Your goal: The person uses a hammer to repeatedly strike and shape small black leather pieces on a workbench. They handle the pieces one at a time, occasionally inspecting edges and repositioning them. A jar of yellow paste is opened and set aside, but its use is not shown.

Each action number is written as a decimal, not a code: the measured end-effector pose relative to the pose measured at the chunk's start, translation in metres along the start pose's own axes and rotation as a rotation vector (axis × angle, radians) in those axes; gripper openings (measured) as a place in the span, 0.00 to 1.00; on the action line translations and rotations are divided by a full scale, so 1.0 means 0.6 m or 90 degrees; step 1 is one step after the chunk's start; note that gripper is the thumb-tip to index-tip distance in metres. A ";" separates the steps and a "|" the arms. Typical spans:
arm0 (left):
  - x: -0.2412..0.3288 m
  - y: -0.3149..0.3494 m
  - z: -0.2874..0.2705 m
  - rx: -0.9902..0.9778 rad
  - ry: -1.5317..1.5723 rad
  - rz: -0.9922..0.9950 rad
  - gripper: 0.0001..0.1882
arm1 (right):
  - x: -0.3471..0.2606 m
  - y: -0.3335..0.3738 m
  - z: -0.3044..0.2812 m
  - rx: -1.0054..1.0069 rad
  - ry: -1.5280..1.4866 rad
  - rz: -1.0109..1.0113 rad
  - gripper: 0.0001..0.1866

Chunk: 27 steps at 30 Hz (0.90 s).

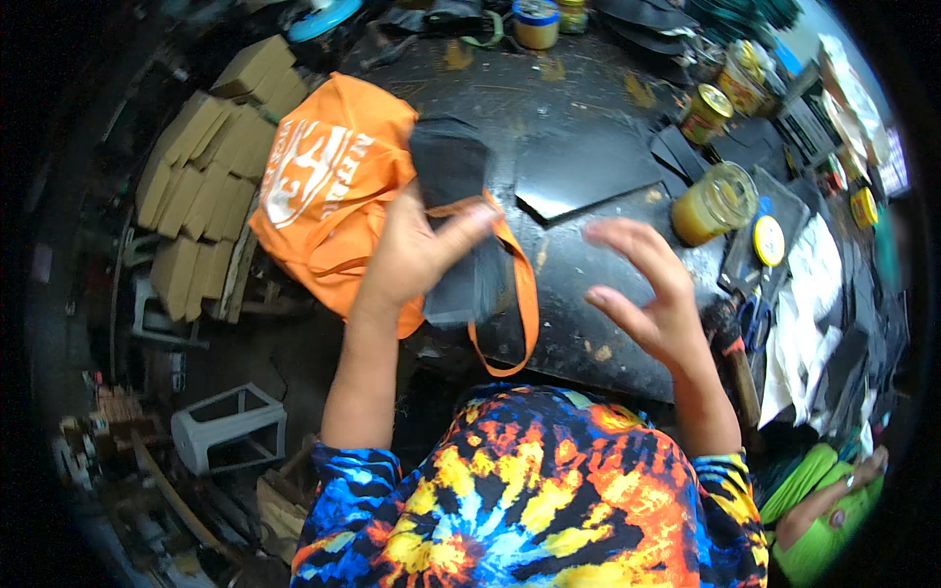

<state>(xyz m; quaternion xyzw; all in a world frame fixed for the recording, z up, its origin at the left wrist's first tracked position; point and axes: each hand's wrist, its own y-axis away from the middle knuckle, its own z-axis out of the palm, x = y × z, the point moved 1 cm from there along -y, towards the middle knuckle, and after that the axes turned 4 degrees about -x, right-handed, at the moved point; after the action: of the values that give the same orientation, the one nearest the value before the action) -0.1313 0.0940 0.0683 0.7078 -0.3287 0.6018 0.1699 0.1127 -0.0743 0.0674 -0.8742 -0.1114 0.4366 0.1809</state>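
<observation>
1. Orange bag [343, 245] lay at the left side of the black table [578, 338], white print facing up; it looked to hang partly past the edge, though its body hid the border.
2. Left hand [404, 250] was over the bag's right side, thumb stretched toward the strap [526, 294]. Motion blur there; couldn't tell whether the fingers gripped anything.
3. Right hand [655, 299] was above the table, fingers loosely bent, thumb well apart, nothing between them.
4. Dark piece [453, 162] sat against the bag's right side, smeared by blur. Couldn't tell if it was inside the bag or beside it.
5. Risk, my read: bag slides off. Cause would be weight past the edge plus a one-handed tug.
6. Risk: strap snags. Its loop hung toward the near edge by the body, so a sleeve or wrist could catch it.
7. Risk: spill. The glass jar [701, 211] of yellowish stuff looked uncapped; a wide right-hand swing could tip it.
8. Risk: scuffed black sheet [588, 171] if the bag got dragged right across it.
</observation>
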 end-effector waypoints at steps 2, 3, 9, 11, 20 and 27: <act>0.003 -0.010 0.081 -0.182 0.156 -0.082 0.20 | 0.031 -0.013 0.013 0.079 -0.164 0.084 0.31; 0.001 -0.017 0.116 -0.226 0.191 -0.136 0.18 | 0.048 -0.017 0.017 0.088 -0.218 0.139 0.30; -0.036 -0.040 0.233 -0.410 0.380 -0.233 0.29 | 0.087 0.036 -0.034 0.182 -0.598 0.184 0.18; -0.041 -0.041 0.247 -0.537 0.655 -0.292 0.42 | 0.091 0.046 -0.072 0.157 -0.633 0.087 0.20; -0.050 -0.052 0.256 -0.338 0.445 -0.198 0.33 | 0.069 0.144 -0.136 0.206 0.203 0.167 0.28; -0.074 -0.047 0.285 -0.274 0.503 -0.314 0.21 | 0.054 0.314 -0.121 0.166 0.374 0.442 0.37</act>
<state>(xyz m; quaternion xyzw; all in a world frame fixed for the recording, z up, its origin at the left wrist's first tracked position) 0.0115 0.0175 -0.0071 0.4320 -0.1788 0.6839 0.5601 0.1971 -0.2502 0.0061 -0.9164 0.2991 0.2155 0.1562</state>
